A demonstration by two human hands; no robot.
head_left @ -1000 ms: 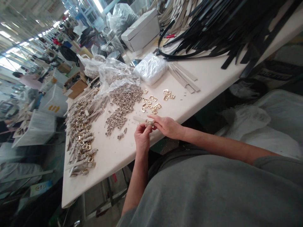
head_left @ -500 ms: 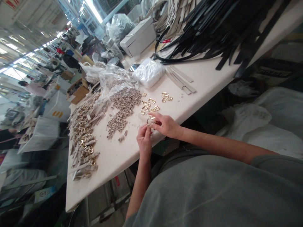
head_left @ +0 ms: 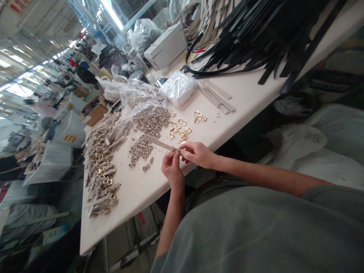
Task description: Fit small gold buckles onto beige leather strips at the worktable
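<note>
A beige strap (head_left: 159, 143) points away from my fingers toward the upper left, over the table. My left hand (head_left: 173, 168) is closed, its thumb and fingers pinching the strap's near end. From the other side my right hand (head_left: 197, 154) also grips that end, fingertips almost touching the left ones. A small band seems to sit round the strap by the fingers; its details are hidden. Gold buckles (head_left: 182, 129) lie just beyond my right hand. Small beige loops (head_left: 142, 148) are heaped to the left, partly under the strap's far tip.
Beige straps with gold buckles (head_left: 104, 170) line the table's left side. Behind are clear plastic bags (head_left: 139, 93), a wrapped white bundle (head_left: 179, 88), loose beige strips (head_left: 216, 94) and a white box (head_left: 166, 44). Black straps (head_left: 256, 38) overhang the table edge at right.
The strap has swung out and now extends to the upper left from my fingers. My hands have shifted slightly, still close together at the table edge.
</note>
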